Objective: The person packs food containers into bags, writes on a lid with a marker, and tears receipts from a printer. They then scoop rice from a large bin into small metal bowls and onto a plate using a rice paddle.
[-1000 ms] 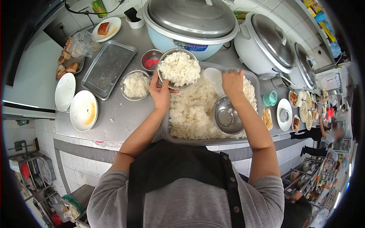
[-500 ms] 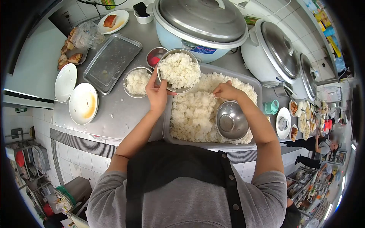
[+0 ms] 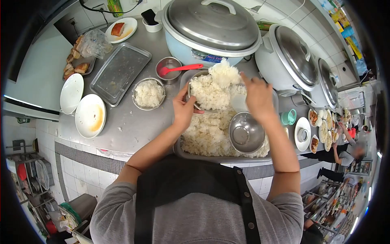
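My left hand (image 3: pixel 185 107) holds a metal bowl (image 3: pixel 190 87) of white rice (image 3: pixel 209 93) over the left part of a large rice tray (image 3: pixel 177 148). Beside the bowl's upper right edge, my right hand (image 3: pixel 258 97) is closed and slightly blurred; what its fingers grip is unclear. A big clump of rice (image 3: pixel 224 74) stands up at the bowl's right side, next to those fingers. An empty metal bowl (image 3: pixel 246 132) rests on the rice in the tray. A pale, partly hidden shape (image 3: pixel 240 103) lies just above it.
Left of the tray are another rice bowl (image 3: pixel 148 94), a small pot (image 3: pixel 168 63) with a red spoon (image 3: pixel 180 69), a metal tray (image 3: pixel 120 73) and plates (image 3: pixel 90 116). Large rice cookers (image 3: pixel 213 28) stand behind. At right are a green cup (image 3: pixel 289 117), dishes and people farther off.
The held bowl has moved right and down, over the tray. My right hand has risen from the rice, and a clump of rice now shows at the bowl. The red spoon's handle is uncovered.
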The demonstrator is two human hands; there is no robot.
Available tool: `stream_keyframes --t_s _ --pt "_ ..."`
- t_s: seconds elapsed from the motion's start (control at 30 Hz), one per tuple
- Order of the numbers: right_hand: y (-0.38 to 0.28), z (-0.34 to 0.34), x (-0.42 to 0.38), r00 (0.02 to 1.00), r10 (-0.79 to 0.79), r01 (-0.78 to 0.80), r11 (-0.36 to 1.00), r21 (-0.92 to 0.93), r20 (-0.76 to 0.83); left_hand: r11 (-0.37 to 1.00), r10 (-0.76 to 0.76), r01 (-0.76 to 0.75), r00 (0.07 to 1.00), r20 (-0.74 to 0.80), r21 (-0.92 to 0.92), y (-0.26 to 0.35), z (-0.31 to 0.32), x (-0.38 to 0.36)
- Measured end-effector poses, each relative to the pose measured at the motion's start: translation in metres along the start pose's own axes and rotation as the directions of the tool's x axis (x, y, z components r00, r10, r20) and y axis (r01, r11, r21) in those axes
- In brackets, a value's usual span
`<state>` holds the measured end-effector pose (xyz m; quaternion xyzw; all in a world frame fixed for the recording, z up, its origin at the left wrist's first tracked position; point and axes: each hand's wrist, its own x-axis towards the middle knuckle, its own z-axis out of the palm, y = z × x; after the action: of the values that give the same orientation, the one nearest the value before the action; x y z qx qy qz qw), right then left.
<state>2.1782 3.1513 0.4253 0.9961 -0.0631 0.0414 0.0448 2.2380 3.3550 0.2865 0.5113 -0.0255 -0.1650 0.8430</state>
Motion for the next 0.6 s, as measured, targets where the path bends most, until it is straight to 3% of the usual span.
stream_keyframes --t_s 0.03,0.1,0.2,0.23,0.3,0.4,0.43,0.47,0.6 --pt "-0.013 0.013 -0.009 0.999 0.004 -0.011 0.989 -0.146 -0.042 0.998 -0.049 0.049 0.999 -0.011 -0.041 -0.002 0.004 0.000" --pt "-0.040 0.037 -0.031 0.997 0.057 -0.059 0.997 0.040 0.044 0.997 -0.065 0.062 0.996 -0.056 -0.054 -0.004 0.014 0.001" --pt "-0.069 0.058 -0.063 0.999 0.040 -0.038 0.983 0.177 -0.009 0.995 -0.049 0.041 0.995 -0.087 -0.087 -0.008 0.016 0.004" --pt "-0.067 0.054 -0.067 0.999 0.033 -0.031 0.984 0.176 -0.012 0.996 -0.061 0.055 0.995 -0.082 -0.076 -0.008 0.014 0.004" --pt "-0.052 0.035 -0.074 0.996 0.015 -0.049 0.926 0.375 0.093 0.996 -0.071 0.066 0.994 -0.077 -0.062 -0.011 0.010 0.004" --pt "-0.030 -0.004 -0.079 0.998 0.069 -0.068 0.905 0.420 0.012 0.996 -0.061 0.057 0.996 -0.063 -0.065 -0.013 0.005 0.006" --pt "-0.028 -0.009 -0.081 0.993 0.115 -0.099 0.889 0.447 -0.008 0.999 -0.049 0.049 0.999 -0.005 0.012 -0.010 0.004 0.007" --pt "-0.036 -0.007 -0.080 0.989 0.115 -0.074 0.927 0.367 -0.091 0.995 -0.043 0.038 0.997 0.056 0.088 -0.009 0.003 0.008" --pt "-0.054 0.061 -0.077 0.991 0.130 -0.119 0.968 0.219 -0.040 0.972 -0.015 -0.021 0.988 0.152 0.234 -0.001 0.010 0.005"
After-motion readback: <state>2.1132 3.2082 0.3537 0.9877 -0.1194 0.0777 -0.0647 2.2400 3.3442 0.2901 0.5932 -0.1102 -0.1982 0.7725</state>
